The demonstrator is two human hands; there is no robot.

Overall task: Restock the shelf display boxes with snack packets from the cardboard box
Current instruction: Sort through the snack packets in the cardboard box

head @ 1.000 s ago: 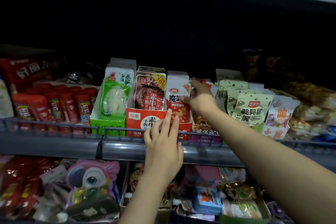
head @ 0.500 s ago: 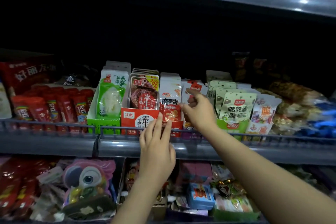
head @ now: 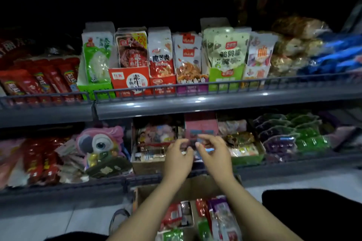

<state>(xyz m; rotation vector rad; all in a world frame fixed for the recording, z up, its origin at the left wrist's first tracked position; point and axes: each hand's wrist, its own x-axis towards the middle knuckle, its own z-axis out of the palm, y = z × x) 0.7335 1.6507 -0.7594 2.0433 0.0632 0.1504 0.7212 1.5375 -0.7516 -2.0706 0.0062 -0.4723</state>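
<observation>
I see both forearms reaching fwd from the bottom of the view, hands side by side in front of the lower shelf (head: 176, 184), approx. centre frame. Left hand (head: 177, 157) is raised w/ its back to me, fingers loosely curled, thumb toward the right hand; it holds nothing that I can make out. Right hand (head: 213, 152) sits just beside it, fingers bent and spread a little, tips pointing left; also empty as far as I can tell, though motion blur softens the fingertips. The two hands are close but not touching.

Below the wrists, on the floor, is the open cardboard box (head: 195, 187), w/ red, green and purple snack packets (head: 217, 219) lying in it.

On the upper shelf (head: 195, 103), well above the hands, stand the display boxes: green box (head: 98, 88), red box (head: 130, 80), then more to the right, each w/ packets standing upright. A pink owl toy (head: 100, 143) sits on the lower shelf, left of the hands.
</observation>
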